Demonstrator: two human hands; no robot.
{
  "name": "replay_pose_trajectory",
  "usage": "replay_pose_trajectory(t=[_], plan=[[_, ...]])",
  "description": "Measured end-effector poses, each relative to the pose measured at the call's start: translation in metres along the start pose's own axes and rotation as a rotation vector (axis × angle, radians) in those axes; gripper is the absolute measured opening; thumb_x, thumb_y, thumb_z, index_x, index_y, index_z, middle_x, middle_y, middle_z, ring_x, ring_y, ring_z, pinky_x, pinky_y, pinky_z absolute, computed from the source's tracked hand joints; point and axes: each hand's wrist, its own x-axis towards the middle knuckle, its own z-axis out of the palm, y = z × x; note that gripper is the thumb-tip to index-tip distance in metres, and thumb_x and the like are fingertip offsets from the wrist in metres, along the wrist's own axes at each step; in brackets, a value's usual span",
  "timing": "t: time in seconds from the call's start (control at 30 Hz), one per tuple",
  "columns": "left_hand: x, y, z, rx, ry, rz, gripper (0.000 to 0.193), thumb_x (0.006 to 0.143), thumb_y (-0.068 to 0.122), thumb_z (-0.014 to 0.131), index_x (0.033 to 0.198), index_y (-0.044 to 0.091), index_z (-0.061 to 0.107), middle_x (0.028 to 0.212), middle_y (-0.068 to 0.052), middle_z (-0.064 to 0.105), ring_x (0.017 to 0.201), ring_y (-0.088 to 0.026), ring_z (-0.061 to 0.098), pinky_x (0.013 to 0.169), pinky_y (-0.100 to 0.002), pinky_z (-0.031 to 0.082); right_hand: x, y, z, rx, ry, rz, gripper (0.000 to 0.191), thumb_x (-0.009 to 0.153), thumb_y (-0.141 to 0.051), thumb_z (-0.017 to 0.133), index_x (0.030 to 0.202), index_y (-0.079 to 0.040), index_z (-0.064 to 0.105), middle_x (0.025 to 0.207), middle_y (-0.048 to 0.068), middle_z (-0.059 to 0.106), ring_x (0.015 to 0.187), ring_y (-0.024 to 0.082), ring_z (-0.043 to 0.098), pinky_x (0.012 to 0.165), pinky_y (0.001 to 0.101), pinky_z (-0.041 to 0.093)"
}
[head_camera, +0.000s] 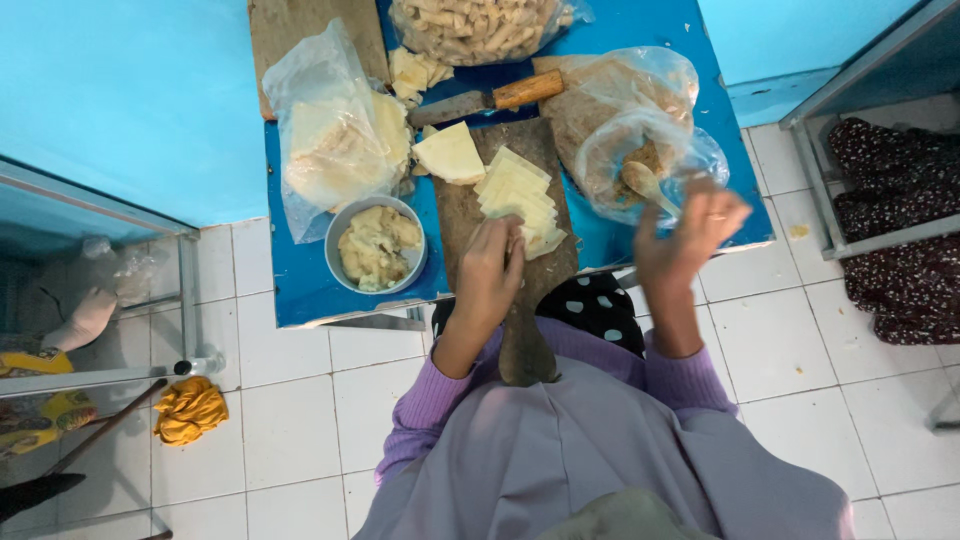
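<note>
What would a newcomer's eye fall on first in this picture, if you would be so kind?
Most striking is the bright blue table, crowded with food. At its middle, a fanned stack of pale square sheets lies on a wooden board; the left hand touches the stack, while the right hand is raised beside a spoon in a plastic bag. To the left sits a grey bowl of filling.

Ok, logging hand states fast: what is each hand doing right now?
Left hand: curled on the stack of pale sheets on the wooden board; firm grip cannot be told.
Right hand: open, fingers spread, holding nothing, beside the spoon.
</note>
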Motion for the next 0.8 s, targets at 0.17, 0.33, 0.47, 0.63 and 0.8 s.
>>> replay_pose_trajectory(t=[0.17, 0.33, 0.47, 0.63, 0.8], plan=[[0.0, -0.001, -0.001, 0.004, -0.04, -0.034, 0.021, 0.093, 0.0, 0.066, 0.114, -0.001, 0.063, 0.107, -0.019, 0.064, 0.096, -0.038, 0.065, 0.084, -0.044, 0.052, -0.011, -0.043, 0.003, 0.557, -0.404, 0.058, 0.049, 0.081, -0.008, 0.086, 0.123, -0.003, 0.062, 0.106, 0.014, 0.067, 0.094, 0.031, 0.061, 0.086, 0.0425, 0.049], [-0.001, 0.0, -0.003, 0.018, -0.023, 0.043, 0.016, 0.092, -0.002, 0.065, 0.108, -0.001, 0.067, 0.109, -0.017, 0.063, 0.101, -0.038, 0.064, 0.087, -0.044, 0.052, -0.01, -0.053, 0.01, 0.607, -0.499, 0.103, 0.058, 0.083, 0.001, 0.079, 0.138, -0.003, 0.058, 0.093, 0.009, 0.066, 0.089, 0.03, 0.065, 0.08, 0.0407, 0.051], [-0.001, 0.0, -0.004, 0.057, -0.04, 0.058, 0.014, 0.09, -0.002, 0.066, 0.103, 0.0, 0.068, 0.108, -0.017, 0.063, 0.103, -0.037, 0.063, 0.089, -0.044, 0.051, -0.011, -0.058, 0.017, 0.793, -0.541, 0.316, 0.057, 0.088, 0.003, 0.074, 0.14, -0.003, 0.051, 0.096, 0.008, 0.066, 0.086, 0.023, 0.07, 0.076, 0.0336, 0.057], [0.001, 0.0, -0.006, 0.024, -0.057, 0.035, 0.02, 0.091, -0.003, 0.065, 0.111, -0.002, 0.064, 0.109, -0.019, 0.06, 0.105, -0.04, 0.06, 0.091, -0.047, 0.049, -0.02, -0.069, 0.026, 0.762, -0.364, 0.065, 0.057, 0.088, 0.009, 0.073, 0.139, -0.005, 0.051, 0.105, 0.014, 0.063, 0.095, 0.029, 0.067, 0.084, 0.0379, 0.055], [0.002, 0.0, -0.008, 0.012, -0.057, 0.044, 0.026, 0.09, -0.003, 0.063, 0.116, -0.004, 0.062, 0.111, -0.021, 0.06, 0.105, -0.043, 0.059, 0.09, -0.047, 0.048, -0.025, -0.073, 0.025, 0.784, -0.422, -0.048, 0.061, 0.088, 0.007, 0.074, 0.141, -0.004, 0.048, 0.114, 0.02, 0.061, 0.1, 0.033, 0.066, 0.085, 0.0398, 0.054]])
